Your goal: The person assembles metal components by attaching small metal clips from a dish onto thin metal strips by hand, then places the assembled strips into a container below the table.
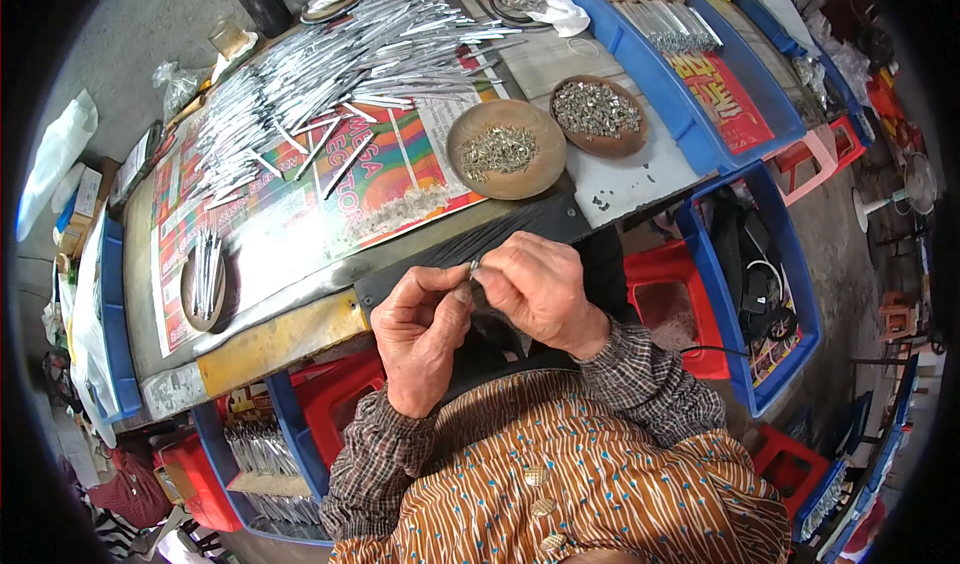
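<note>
You pinch one small metal piece between both hands at the near edge of the table, with much of the work already piled up.

A big heap of silver strips (340, 64) lies on the far side of the table (280, 339), which suggests many are done; two wooden bowls, the nearer bowl (506, 150) and the right bowl (598, 117), are full of small metal bits, so I judge plenty is left; your left hand (418, 334) is curled, thumb and forefinger closed on the small piece (474, 265); your right hand (540, 292) meets it from the other side, fingertips gripping the same piece; both hands hover just off the table's near edge, above your lap, wrists bent inward.
</note>
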Demonstrator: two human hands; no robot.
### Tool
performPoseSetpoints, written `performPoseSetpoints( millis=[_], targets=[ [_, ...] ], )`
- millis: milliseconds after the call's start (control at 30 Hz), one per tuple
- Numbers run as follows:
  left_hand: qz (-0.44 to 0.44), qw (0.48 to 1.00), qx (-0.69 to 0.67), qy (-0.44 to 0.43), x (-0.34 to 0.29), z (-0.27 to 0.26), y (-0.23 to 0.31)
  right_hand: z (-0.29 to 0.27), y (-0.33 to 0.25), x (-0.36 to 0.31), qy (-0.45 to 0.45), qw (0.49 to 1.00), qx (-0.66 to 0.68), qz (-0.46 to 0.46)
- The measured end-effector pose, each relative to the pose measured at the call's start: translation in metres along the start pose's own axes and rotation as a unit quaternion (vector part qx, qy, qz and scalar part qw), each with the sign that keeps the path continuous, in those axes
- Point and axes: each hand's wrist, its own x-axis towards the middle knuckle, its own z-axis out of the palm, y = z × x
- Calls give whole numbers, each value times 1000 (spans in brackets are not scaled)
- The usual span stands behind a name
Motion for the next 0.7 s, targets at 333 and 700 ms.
performPoseSetpoints(
  millis=[333,700],
  targets=[
    [6,1000,-3,-5,-1,-2,-3,-10,-19,9,-75,982,58,165],
    [27,997,70,4,-5,-4,2,-6,-12,11,-46,990,-2,132]
  ],
)
